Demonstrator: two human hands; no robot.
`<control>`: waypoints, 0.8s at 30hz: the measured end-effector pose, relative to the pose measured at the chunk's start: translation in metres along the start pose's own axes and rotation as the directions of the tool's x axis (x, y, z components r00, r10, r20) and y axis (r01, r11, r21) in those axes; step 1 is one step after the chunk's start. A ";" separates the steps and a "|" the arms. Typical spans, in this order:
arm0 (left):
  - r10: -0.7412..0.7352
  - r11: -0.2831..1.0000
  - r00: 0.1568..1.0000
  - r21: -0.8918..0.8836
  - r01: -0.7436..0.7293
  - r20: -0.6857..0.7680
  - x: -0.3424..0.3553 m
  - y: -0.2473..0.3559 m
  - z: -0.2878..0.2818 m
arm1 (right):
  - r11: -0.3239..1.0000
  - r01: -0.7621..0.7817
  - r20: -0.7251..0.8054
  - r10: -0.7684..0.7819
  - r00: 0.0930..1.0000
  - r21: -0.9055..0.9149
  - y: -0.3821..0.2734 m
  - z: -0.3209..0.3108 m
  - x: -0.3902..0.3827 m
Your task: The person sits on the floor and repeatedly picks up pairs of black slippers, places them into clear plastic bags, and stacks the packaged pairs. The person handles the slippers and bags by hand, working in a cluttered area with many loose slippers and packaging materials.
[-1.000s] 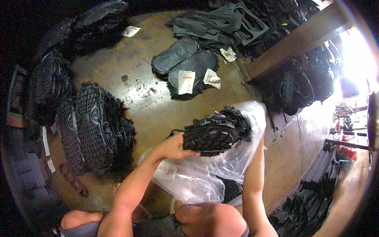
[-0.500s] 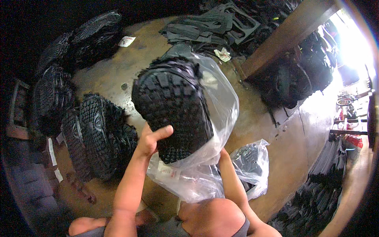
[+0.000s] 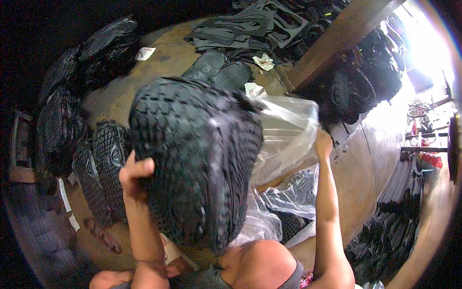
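A thick stack of black rubber shoe soles (image 3: 192,159) with knobbly tread fills the middle of the view, tilted and slightly blurred. My left hand (image 3: 137,176) grips its left side, thumb on the tread and fingers partly hidden behind it. To the right, my right hand (image 3: 324,144) is closed on the edge of a clear plastic bag (image 3: 288,139), which stretches from the hand to the soles' right side. More clear plastic (image 3: 262,224) hangs lower down, near my raised knee. A second clear bag (image 3: 296,192) with dark soles lies on the floor behind my right forearm.
Stacks of treaded soles (image 3: 108,164) stand on the left. Two flat soles (image 3: 219,72) and cut-out rubber sheets (image 3: 240,31) lie beyond. A brown beam (image 3: 346,41) slants at the upper right, near piled soles (image 3: 353,91). Black sheets (image 3: 385,231) are stacked at the lower right.
The sole stack has come nearer and left with my left hand. My right hand has moved up and right, pulling the plastic bag out sideways from the stack and uncovering the flat soles beyond.
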State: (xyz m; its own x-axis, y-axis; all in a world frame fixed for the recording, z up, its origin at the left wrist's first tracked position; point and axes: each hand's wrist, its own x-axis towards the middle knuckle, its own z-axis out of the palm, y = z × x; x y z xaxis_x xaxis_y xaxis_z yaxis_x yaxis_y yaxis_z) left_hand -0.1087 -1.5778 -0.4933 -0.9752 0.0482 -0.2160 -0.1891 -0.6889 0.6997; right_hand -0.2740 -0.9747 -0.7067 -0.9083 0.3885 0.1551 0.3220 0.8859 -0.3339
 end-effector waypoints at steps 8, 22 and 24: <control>-0.275 0.917 0.916 0.364 0.160 0.291 -0.023 0.021 0.059 | 0.824 -0.564 -0.294 0.526 0.798 -0.058 0.065 -0.006 0.092; -0.274 0.933 0.960 0.226 0.279 -0.053 0.049 -0.075 -0.089 | 0.039 -0.711 0.712 -0.062 0.700 0.702 -0.176 0.042 -0.218; -0.250 0.895 0.950 0.330 0.301 -0.189 0.067 -0.103 -0.141 | 0.509 -0.503 0.628 -0.099 0.772 0.698 -0.182 0.042 -0.215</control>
State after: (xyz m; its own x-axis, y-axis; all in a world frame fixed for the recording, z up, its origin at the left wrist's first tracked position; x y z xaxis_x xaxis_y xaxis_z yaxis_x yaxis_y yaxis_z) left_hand -0.1381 -1.6052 -0.6755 -0.8570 0.0814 -0.5089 -0.5009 -0.3634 0.7855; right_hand -0.1489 -1.2301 -0.7183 -0.9006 0.0535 -0.4315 0.4345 0.0789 -0.8972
